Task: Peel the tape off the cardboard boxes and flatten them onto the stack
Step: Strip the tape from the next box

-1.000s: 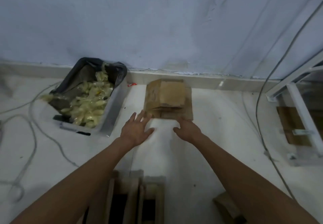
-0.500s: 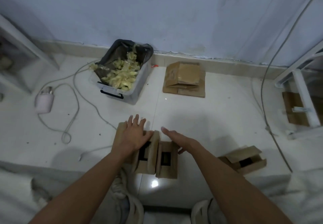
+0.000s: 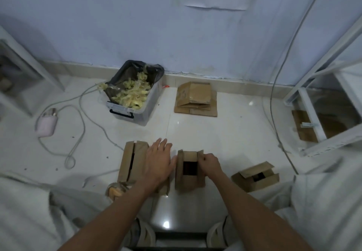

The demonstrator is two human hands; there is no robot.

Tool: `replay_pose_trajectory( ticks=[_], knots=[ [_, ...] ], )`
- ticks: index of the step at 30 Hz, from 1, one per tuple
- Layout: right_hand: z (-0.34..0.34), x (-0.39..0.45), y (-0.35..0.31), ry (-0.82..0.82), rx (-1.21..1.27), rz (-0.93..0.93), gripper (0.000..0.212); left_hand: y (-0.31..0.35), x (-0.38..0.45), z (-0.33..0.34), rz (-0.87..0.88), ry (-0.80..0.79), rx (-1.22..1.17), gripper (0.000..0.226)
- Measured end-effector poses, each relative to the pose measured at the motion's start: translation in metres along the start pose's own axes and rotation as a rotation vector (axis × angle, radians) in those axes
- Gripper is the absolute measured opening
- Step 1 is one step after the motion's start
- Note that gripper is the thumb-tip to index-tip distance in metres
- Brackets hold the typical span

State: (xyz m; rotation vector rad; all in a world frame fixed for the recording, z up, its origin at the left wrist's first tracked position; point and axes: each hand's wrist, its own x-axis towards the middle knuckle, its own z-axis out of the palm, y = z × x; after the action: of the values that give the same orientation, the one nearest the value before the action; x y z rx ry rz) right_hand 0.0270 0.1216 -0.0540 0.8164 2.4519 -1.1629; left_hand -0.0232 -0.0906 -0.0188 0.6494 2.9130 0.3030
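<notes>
Three brown cardboard boxes sit on the white floor in front of me. My left hand (image 3: pixel 159 162) lies flat with straight fingers on the left box (image 3: pixel 130 162), at its right side. My right hand (image 3: pixel 210 162) grips the right flap of the middle box (image 3: pixel 189 180), whose top is open and dark inside. A third open box (image 3: pixel 255 176) sits apart to the right. The stack of flattened cardboard (image 3: pixel 195 100) lies by the far wall.
A clear plastic bin (image 3: pixel 135 94) lined with a black bag holds several crumpled tape scraps at back left. A pink device (image 3: pixel 47 123) with looping cables lies left. White frames stand at both sides, with a cable hanging at right. My knees flank the boxes.
My hands have drawn back from the stack near the wall to the boxes close to me. The right hand has closed on the middle box's flap, and the left hand has settled on the left box.
</notes>
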Motion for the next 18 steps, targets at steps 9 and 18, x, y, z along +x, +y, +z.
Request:
replay_pose_trajectory(
  ticks=[9, 18],
  knots=[
    [-0.064, -0.023, -0.061, 0.019, 0.134, -0.300, 0.030, 0.039, 0.063, -0.076, -0.478, -0.229, -0.968, 0.062],
    [-0.066, -0.062, -0.076, -0.022, -0.057, -0.672, 0.051, 0.044, 0.093, -0.129, -0.314, -0.199, -0.551, 0.103]
  ],
)
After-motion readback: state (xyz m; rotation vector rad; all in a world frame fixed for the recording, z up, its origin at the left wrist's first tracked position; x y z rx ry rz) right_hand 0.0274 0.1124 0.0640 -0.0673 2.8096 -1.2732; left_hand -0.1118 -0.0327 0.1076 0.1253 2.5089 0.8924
